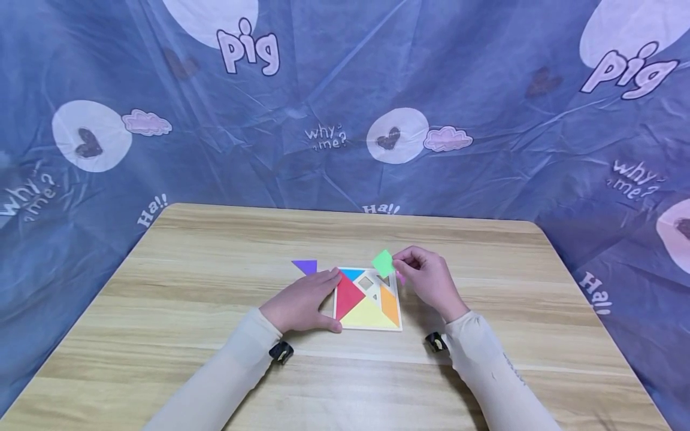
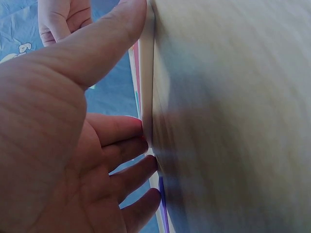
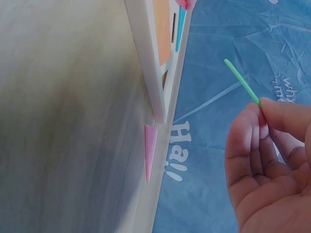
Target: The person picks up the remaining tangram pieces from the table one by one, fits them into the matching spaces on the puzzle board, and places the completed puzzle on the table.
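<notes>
A white-framed tangram board (image 1: 372,329) lies on the table, holding a red triangle (image 1: 349,296), a yellow triangle (image 1: 369,315), an orange parallelogram (image 1: 389,306) and a blue triangle (image 1: 351,273). My left hand (image 1: 303,303) rests along the board's left side, thumb and fingers spread and touching its edge. Between thumb and fingertips, my right hand (image 1: 429,279) pinches a green square (image 1: 382,263) by one side, raised over the board's top right. In the right wrist view the green square (image 3: 242,81) appears edge-on, apart from the board. A square recess (image 1: 366,283) shows bare.
A purple triangle (image 1: 306,266) lies by the left fingertips, off the board. Past the board's upper right corner lies a pink triangle (image 3: 150,151), partly covered by the right hand in the head view. A blue printed curtain (image 1: 345,173) hangs behind the wooden table (image 1: 215,251).
</notes>
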Tool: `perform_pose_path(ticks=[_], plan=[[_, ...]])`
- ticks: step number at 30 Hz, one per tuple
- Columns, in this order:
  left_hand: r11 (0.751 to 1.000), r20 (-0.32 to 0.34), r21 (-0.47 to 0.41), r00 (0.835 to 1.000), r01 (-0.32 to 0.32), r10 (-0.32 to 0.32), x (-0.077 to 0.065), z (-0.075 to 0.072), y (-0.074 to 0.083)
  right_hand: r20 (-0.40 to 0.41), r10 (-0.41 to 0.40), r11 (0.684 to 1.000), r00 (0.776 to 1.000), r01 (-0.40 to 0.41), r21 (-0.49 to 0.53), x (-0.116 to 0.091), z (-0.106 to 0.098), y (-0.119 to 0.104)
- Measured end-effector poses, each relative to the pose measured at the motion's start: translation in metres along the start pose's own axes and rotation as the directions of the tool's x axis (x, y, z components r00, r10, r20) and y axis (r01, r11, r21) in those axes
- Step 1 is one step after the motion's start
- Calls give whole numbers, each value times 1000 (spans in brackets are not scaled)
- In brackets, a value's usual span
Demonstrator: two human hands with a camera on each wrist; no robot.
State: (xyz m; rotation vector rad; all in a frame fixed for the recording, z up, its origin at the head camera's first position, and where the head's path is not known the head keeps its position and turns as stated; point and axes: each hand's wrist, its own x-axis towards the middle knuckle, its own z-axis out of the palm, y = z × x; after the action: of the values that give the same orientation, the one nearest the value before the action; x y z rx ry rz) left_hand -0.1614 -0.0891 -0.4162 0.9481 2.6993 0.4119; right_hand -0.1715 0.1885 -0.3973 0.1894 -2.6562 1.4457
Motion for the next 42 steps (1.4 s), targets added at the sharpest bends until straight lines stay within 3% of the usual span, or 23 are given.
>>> perform_pose_path(ticks=[10, 25, 42], plan=[[1000, -3, 6, 1000, -9, 9, -1, -1, 1, 41, 30, 1000, 999, -30, 1, -2, 5, -1], [1000, 12, 6, 1000, 12, -12, 1, 0, 0, 112, 2, 998, 994, 4, -60, 0, 19, -7], [1000, 0, -4, 1000, -4, 4, 0, 0, 0, 193, 83, 992, 978, -63, -109, 7, 29, -8]])
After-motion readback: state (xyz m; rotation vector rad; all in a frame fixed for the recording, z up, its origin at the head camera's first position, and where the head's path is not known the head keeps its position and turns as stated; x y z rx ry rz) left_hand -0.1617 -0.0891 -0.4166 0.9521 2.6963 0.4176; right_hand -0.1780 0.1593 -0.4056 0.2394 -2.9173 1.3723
